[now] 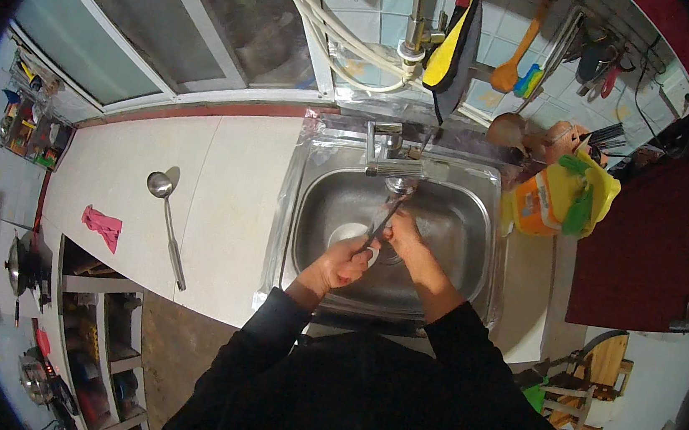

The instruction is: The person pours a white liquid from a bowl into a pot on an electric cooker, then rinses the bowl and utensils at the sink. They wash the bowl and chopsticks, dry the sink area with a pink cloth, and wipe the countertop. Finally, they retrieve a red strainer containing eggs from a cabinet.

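My left hand (342, 264) is closed around the lower end of a dark, slender utensil (386, 221), perhaps chopsticks. It slants up to the spout of the chrome faucet (399, 185), where water seems to run over it. Curled fingers of my right hand (404, 232) grip the same utensil partway along; their tips are partly hidden. Beneath my left hand, a white bowl (346, 233) rests in the stainless steel sink (456, 227), partly covered by that hand.
A steel ladle (171, 238) and a pink cloth (102, 228) lie on the white counter (238, 204) at left. Right of the sink stands a yellow-orange plastic container (541, 201). A yellow-and-black cloth item (453, 50) and a wooden spoon (515, 63) hang on the wall behind.
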Tool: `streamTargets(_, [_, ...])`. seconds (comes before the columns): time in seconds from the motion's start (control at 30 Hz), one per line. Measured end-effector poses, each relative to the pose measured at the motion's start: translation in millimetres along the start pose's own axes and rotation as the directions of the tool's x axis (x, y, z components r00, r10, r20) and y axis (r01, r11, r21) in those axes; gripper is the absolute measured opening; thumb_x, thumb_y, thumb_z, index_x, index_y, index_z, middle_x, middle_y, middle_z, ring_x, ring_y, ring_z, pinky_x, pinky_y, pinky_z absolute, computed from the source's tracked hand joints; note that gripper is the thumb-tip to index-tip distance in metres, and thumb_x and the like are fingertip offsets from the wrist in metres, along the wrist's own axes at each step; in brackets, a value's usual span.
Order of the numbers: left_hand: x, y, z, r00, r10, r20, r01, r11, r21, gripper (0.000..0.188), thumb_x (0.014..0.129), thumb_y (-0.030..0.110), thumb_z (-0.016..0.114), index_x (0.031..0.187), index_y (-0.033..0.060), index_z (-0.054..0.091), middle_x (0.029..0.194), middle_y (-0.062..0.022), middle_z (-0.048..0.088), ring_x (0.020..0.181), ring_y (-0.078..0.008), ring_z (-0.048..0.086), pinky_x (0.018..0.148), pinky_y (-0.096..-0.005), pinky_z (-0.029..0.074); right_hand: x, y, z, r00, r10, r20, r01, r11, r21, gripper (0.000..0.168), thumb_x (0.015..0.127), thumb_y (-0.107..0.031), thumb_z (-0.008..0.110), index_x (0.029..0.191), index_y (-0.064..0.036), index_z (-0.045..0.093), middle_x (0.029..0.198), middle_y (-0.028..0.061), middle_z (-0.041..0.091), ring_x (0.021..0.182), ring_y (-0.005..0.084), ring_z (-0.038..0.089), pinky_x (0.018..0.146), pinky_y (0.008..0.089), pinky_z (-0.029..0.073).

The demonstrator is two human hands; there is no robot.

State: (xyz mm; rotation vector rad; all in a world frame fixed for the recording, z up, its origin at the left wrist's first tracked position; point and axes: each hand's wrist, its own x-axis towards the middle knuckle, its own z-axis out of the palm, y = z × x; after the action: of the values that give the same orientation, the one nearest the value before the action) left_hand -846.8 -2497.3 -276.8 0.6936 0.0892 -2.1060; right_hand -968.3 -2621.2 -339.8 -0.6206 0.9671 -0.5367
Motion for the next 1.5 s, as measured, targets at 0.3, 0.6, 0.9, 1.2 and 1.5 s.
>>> streamTargets(0.3, [-8.4,-4.4,2.1,0.998,-0.058,0.032,0.058,0.998,0.029,0.026,0.098,0.021,0.033,0.106,0.0007,0.048,0.056,-0.0015,0.040,0.032,-0.0047,0.027,0.026,-0.0175,0.023,15.7,-21.5,-18.0,0.995,-0.052,-0.082,0.049,0.998,-0.046,0.019,0.086,-0.030,0.056,0.078,-0.012,0.057,0.057,-0.0018,0.044,0.045,0.0100,0.037,0.040,0.0267,0.031])
streamTargets(0.6, [-15.2,-15.3,-1.1,0.997,-0.077,0.014,0.075,0.994,0.083,0.028,0.098,0.025,0.034,0.105,0.0023,0.049,0.057,-0.0014,0.040,0.032,-0.0045,0.025,0.026,-0.0176,0.022,7.7,-39.5,-18.7,0.986,-0.008,-0.169,0.044,0.977,0.210,0.014,0.088,-0.017,0.047,0.089,-0.008,0.057,0.060,-0.0007,0.050,0.043,0.0084,0.037,0.039,0.0242,0.031])
streamTargets(0.9, [-1.7,-15.9,-3.1,0.955,0.221,-0.197,-0.112,0.885,0.452,0.031,0.098,0.029,0.035,0.093,0.0034,0.051,0.053,-0.0011,0.041,0.030,-0.0071,0.027,0.027,-0.0211,0.020,-3.8,-12.9,-22.1,0.979,-0.017,-0.206,0.003,0.998,-0.068,0.036,0.088,-0.040,0.055,0.097,-0.006,0.057,0.076,0.0046,0.056,0.052,0.0144,0.044,0.042,0.0285,0.038])
streamTargets(1.2, [-3.0,-38.8,5.8,0.913,0.310,-0.265,-0.081,0.773,0.629,0.032,0.097,0.031,0.033,0.091,0.0051,0.051,0.050,0.0006,0.038,0.030,-0.0075,0.026,0.027,-0.0228,0.019,16.9,-25.3,-32.5,0.898,-0.378,-0.225,0.194,0.800,-0.568,0.034,0.090,-0.036,0.048,0.090,-0.006,0.064,0.061,-0.0003,0.050,0.045,0.0109,0.044,0.035,0.0275,0.034])
streamTargets(1.5, [-4.4,-32.7,3.5,1.000,0.008,-0.016,-0.007,0.999,0.040,0.024,0.096,0.022,0.037,0.092,0.0039,0.052,0.052,0.0011,0.038,0.030,-0.0072,0.024,0.025,-0.0201,0.018,1.8,-30.6,-8.6,0.950,-0.214,-0.227,0.127,0.930,-0.344,0.021,0.089,-0.027,0.049,0.083,-0.011,0.061,0.064,-0.0032,0.053,0.045,0.0074,0.041,0.034,0.0247,0.023])
